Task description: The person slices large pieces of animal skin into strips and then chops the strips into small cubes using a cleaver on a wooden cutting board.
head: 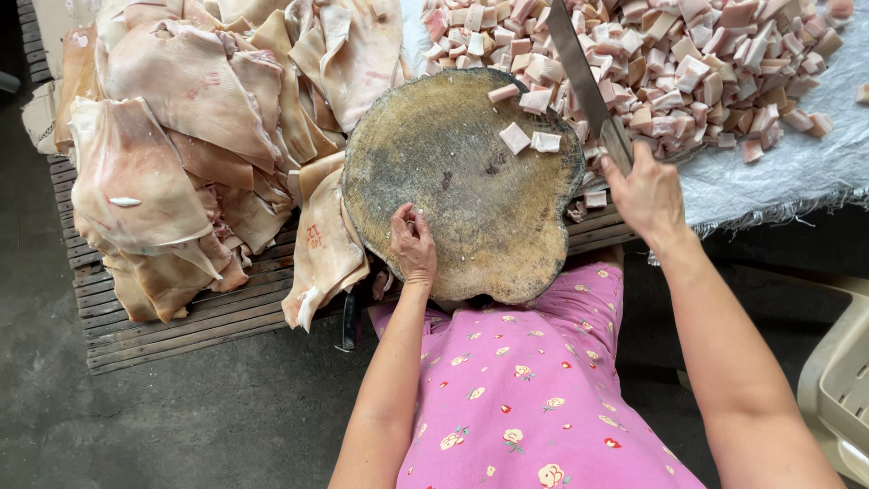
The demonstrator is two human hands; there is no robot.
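Note:
A round, worn wooden chopping block sits in front of me on a low slatted platform. My left hand rests curled on its near edge, holding nothing. My right hand grips the handle of a long cleaver, whose blade points away over the block's right rim. Three small pale meat cubes lie on the block's upper right part. Large sheets of raw pork skin are stacked to the left, one draped beside the block.
A big heap of cut pink-white cubes lies on a white woven sheet at upper right. The slatted wooden platform stands on a dark concrete floor. A beige plastic crate is at the lower right edge.

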